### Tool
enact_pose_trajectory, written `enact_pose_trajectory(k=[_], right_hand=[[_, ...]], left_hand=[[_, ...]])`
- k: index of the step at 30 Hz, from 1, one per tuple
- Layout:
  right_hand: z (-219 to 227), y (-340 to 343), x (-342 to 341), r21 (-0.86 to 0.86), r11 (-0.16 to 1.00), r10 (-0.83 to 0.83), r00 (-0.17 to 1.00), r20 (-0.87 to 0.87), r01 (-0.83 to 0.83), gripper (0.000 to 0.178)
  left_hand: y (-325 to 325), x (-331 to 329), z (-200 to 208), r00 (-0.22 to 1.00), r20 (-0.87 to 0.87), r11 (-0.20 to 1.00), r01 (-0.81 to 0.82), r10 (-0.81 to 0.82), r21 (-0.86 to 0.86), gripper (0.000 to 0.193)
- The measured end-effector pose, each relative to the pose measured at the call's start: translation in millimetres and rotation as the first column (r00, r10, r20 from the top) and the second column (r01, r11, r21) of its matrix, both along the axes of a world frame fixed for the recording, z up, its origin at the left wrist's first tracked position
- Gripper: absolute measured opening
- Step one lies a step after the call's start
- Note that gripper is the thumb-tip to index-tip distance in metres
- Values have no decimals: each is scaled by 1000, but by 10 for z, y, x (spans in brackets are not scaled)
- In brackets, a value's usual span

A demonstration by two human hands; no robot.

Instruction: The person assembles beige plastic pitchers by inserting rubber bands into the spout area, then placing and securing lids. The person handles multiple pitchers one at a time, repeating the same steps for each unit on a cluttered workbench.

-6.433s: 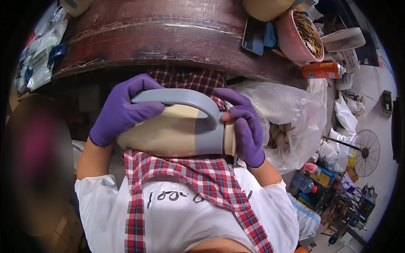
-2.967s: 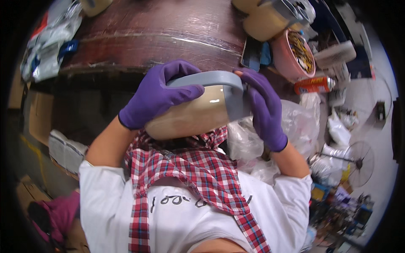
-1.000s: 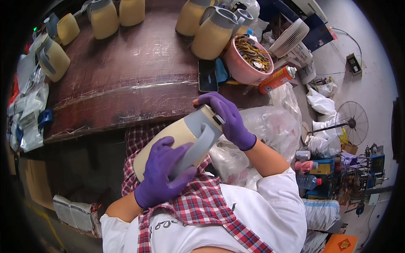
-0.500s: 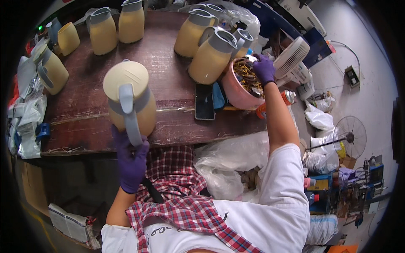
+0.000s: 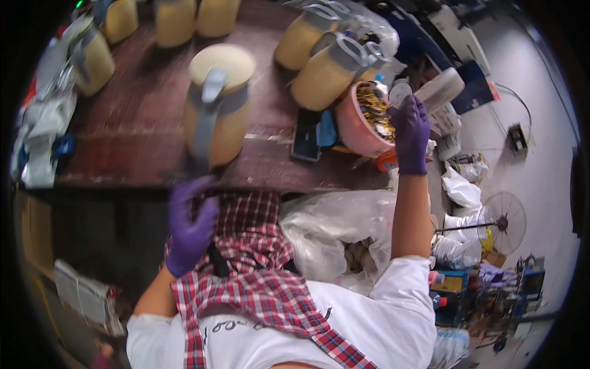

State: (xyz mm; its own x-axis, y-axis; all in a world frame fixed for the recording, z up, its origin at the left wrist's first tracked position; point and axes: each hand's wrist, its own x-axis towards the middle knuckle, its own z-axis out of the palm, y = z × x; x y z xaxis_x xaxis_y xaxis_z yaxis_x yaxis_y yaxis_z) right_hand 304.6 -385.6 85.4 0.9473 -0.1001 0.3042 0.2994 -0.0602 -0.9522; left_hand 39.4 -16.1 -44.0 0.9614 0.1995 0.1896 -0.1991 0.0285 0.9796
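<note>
In a purple glove, my left hand point(image 5: 192, 224) is off the table's front edge, holding nothing, its thumb and fingers apart. Just beyond it stands a yellowish jug point(image 5: 216, 126) with a cream lid and grey handle, upright and touched by neither hand. My right hand point(image 5: 410, 136), also gloved in purple, is raised beside a pink tub point(image 5: 357, 126). A small pale round disc point(image 5: 400, 93) shows at its fingertips, apparently pinched there; blur hides the exact grip. Inside the tub lie many yellow and dark thin pieces point(image 5: 376, 111).
Several lidless jugs point(image 5: 326, 77) crowd near the tub, and more stand at the far left. A phone point(image 5: 305, 142) and an orange can point(image 5: 388, 161) lie by the tub. Plastic bags point(image 5: 46, 144) line the table's left edge. A white fan point(image 5: 442, 89) stands beyond my right hand.
My left hand has let go of the jug's handle and drawn back. My right hand has come up out of the tub with the pale disc at its fingertips. The view has shifted.
</note>
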Motion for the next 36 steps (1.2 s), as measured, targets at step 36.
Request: enact_pose_trajectory(k=[36], right_hand=[[-1443, 2440, -1585, 483, 856, 354, 892, -282, -187, 29]], left_hand=[[641, 622, -165, 968, -215, 986, 101, -128, -129, 25]])
